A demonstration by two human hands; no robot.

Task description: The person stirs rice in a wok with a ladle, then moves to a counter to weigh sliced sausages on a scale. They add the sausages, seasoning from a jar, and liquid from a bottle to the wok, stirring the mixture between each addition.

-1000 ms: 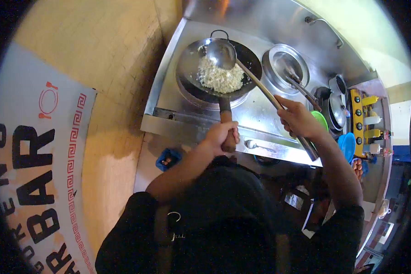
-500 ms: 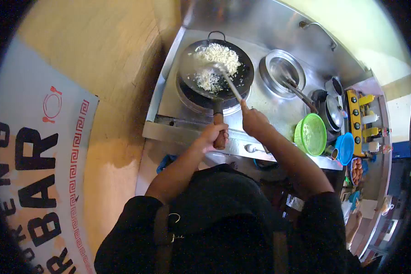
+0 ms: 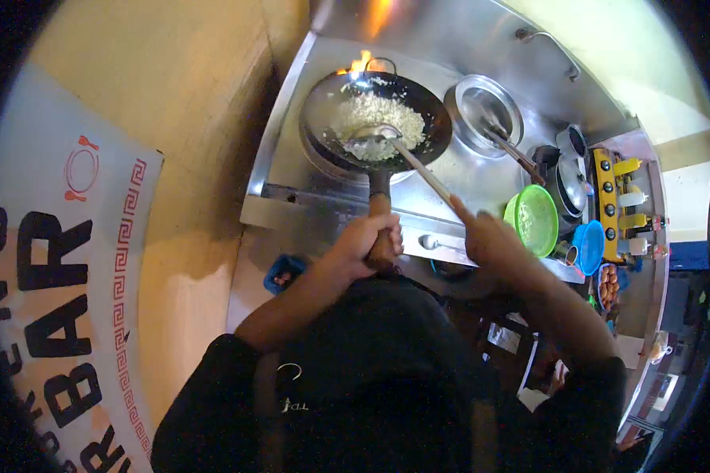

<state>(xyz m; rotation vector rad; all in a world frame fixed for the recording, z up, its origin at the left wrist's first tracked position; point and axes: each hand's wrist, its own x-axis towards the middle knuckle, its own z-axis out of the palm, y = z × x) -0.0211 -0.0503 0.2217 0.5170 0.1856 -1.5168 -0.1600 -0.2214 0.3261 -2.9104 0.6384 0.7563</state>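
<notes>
Just white rice [image 3: 383,110] and a ladle [image 3: 412,164] inside the wok [image 3: 319,110]

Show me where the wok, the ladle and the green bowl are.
wok [image 3: 321,110], head view, bare dark inner wall left of the rice.
ladle [image 3: 418,164], head view, middle of its shaft.
green bowl [image 3: 534,221], head view, centre of its inside.
</notes>
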